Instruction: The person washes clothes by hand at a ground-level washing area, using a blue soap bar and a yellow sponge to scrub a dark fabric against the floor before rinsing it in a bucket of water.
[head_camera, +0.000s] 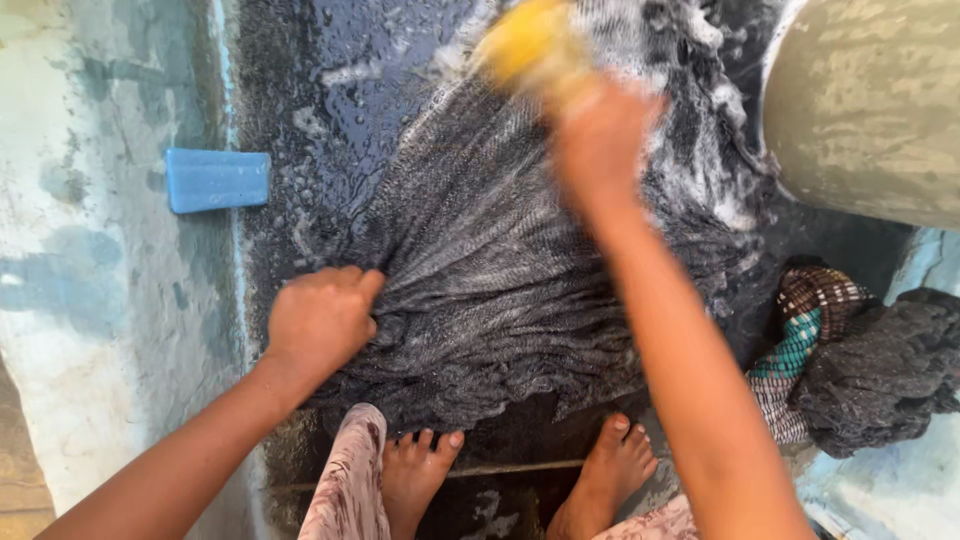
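A wet dark grey striped cloth (490, 260) lies spread on a dark wet stone slab (340, 90), with white soap foam along its far right part. My left hand (320, 320) is closed on the cloth's near left edge, bunching it. My right hand (600, 130) is blurred with motion over the cloth's far part and grips a yellow scrubbing brush (530, 45). My two bare feet (520, 470) stand at the slab's near edge.
A blue soap bar (217, 180) rests at the slab's left edge on pale painted concrete (100, 250). A large grey basin (870, 100) stands at the top right. A heap of wet clothes (860, 360), checked and dark grey, lies at the right.
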